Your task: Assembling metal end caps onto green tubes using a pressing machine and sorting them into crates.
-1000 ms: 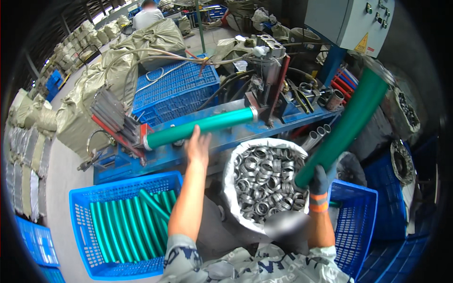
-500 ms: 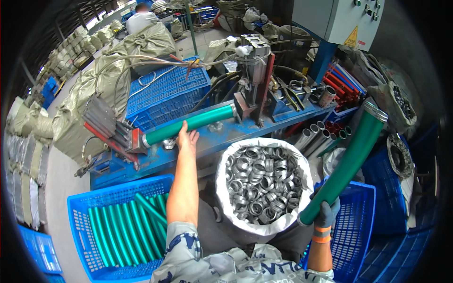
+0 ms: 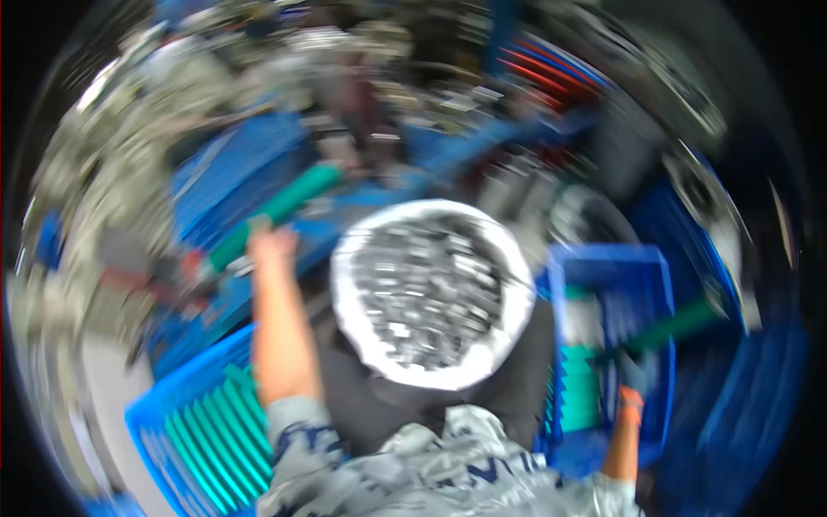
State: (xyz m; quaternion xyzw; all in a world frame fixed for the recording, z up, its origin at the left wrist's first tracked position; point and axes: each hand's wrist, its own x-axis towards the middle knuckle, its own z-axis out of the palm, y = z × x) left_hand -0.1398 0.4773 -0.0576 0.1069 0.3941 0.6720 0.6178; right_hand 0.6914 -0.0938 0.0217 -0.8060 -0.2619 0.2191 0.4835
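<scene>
Motion blurs the whole view. A green tube (image 3: 297, 194) lies slantwise between the two end clamps of a blue bench machine (image 3: 353, 207). My bare left hand (image 3: 274, 245) is against the near side of this tube; its fingers are too smeared to tell whether they grip. At the right, my gloved right hand (image 3: 637, 374) is closed on the near part of a second green tube (image 3: 680, 324). That tube points right and away, over a blue crate (image 3: 659, 258) with green tubes inside.
Between my legs stands a white-rimmed container (image 3: 349, 319) full of metal rings (image 3: 431, 293). At lower left, a blue crate (image 3: 151, 401) holds several green tubes (image 3: 211, 439). Red tubes (image 3: 547, 73) lie at the back right, and pale sacks (image 3: 121, 198) at the left.
The view has swung to the right. My right hand has lowered the second tube from a raised, steep slant to a flatter one over the right crate. My left hand stays at the clamped tube.
</scene>
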